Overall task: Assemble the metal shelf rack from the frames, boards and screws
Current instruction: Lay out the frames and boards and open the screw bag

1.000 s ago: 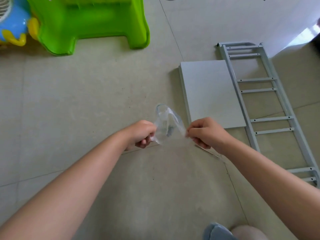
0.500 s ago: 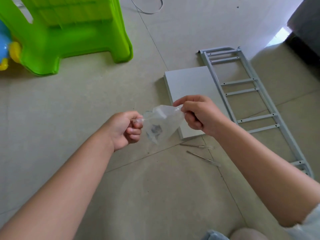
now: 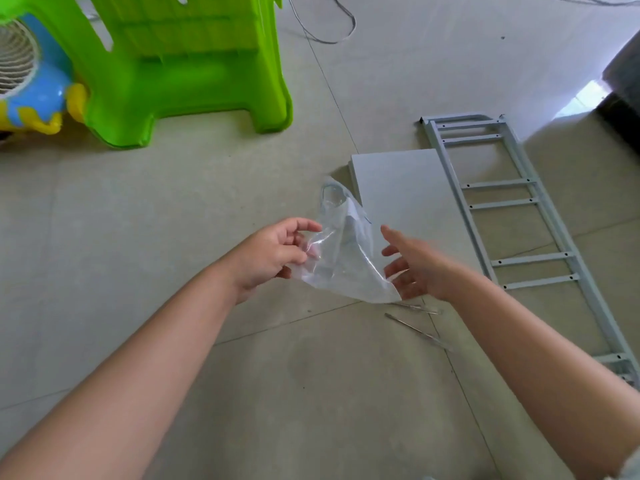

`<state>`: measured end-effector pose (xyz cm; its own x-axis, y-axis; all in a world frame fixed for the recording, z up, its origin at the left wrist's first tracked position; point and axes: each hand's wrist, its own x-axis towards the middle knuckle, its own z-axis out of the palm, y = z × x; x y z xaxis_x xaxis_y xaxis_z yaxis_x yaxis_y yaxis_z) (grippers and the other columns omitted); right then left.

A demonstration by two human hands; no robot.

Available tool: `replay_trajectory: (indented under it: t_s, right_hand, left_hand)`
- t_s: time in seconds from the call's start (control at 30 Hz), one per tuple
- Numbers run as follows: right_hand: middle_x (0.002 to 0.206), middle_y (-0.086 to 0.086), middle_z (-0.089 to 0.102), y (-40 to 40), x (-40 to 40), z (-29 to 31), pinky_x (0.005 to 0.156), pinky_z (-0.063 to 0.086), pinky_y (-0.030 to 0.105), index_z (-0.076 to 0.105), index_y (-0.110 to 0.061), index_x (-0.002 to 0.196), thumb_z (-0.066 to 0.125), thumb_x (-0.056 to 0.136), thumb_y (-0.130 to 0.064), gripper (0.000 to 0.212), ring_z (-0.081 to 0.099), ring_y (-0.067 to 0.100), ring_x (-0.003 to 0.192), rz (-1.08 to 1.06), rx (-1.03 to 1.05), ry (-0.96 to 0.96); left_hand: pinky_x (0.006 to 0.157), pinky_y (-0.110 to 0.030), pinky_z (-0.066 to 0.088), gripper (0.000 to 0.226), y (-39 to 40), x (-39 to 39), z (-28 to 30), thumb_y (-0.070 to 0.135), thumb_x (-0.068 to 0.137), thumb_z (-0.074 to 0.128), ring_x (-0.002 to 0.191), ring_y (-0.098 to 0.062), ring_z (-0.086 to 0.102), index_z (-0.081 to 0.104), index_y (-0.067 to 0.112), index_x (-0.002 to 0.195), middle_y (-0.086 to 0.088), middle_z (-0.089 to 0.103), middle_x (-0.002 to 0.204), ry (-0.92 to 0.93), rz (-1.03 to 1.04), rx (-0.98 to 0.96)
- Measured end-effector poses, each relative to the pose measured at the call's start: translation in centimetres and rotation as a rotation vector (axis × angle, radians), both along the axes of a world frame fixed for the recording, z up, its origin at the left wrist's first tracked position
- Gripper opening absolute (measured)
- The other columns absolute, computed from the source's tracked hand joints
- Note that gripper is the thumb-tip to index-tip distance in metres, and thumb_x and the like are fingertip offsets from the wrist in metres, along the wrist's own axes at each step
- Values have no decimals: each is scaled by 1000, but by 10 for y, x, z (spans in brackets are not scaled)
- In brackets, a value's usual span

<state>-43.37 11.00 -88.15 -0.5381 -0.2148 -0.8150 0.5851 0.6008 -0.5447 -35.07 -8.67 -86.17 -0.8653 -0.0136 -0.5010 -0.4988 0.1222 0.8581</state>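
Note:
A clear plastic bag (image 3: 341, 258) hangs between my hands above the tiled floor. My left hand (image 3: 273, 254) pinches its left edge with thumb and fingers. My right hand (image 3: 412, 268) is spread with straight fingers just right of the bag, its fingertips near the bag's lower corner. What the bag holds cannot be made out. A grey shelf board (image 3: 408, 195) lies flat on the floor beyond the bag. A grey ladder-like metal frame (image 3: 519, 220) lies to its right. Two thin metal pieces (image 3: 415, 327) lie on the floor under my right wrist.
A green plastic stool (image 3: 180, 71) stands at the back left, with a blue and yellow toy (image 3: 31, 98) beside it. A thin cable (image 3: 325, 26) trails across the floor at the back. A dark object (image 3: 623, 95) fills the far right edge.
My right hand let go of the bag and opened. The bag, earlier stretched between both hands, now hangs from my left hand alone. The view shifted.

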Motion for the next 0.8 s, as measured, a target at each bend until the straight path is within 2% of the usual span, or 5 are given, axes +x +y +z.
replay_trajectory:
  t_s: [0.2, 0.47, 0.57, 0.7, 0.8]
  right_hand:
    - [75, 4, 61, -5, 16, -7, 54, 51, 23, 56, -16, 89, 56, 89, -9, 7, 62, 10, 56, -55, -369, 96]
    - [69, 7, 53, 45, 2, -8, 58, 33, 22, 54, -12, 64, 36, 82, 6, 31, 47, 20, 65, 169, 337, 483]
    - [102, 16, 60, 99, 12, -10, 70, 31, 23, 64, -4, 93, 37, 87, -1, 28, 53, 26, 92, 449, 620, 419]
    - [83, 5, 53, 181, 38, -8, 77, 34, 28, 60, -12, 81, 41, 89, -7, 21, 47, 21, 87, 656, 875, 186]
    - [117, 8, 57, 235, 69, -18, 105, 26, 45, 55, -10, 116, 38, 91, -8, 30, 50, 26, 114, 650, 1067, -6]
  left_hand:
    - [68, -17, 39, 39, -3, 8, -18, -10, 82, 51, 66, 2, 51, 57, 28, 87, 5, 54, 82, 28, -148, -84]
    - [71, -23, 40, 20, 49, -18, -51, 7, 91, 49, 88, -18, 54, 62, 14, 104, -5, 62, 99, -26, -240, -406]
    - [79, -21, 37, 26, 92, -31, -61, 11, 93, 46, 105, -22, 55, 60, 10, 115, -6, 61, 115, 4, -400, -516]
    - [82, -22, 38, 28, 154, -40, -73, 11, 93, 44, 112, -24, 53, 58, 7, 118, -10, 59, 121, 71, -619, -546]
    - [91, -28, 40, 30, 202, -35, -82, 12, 92, 43, 114, -28, 52, 57, 9, 119, -12, 57, 124, 134, -817, -573]
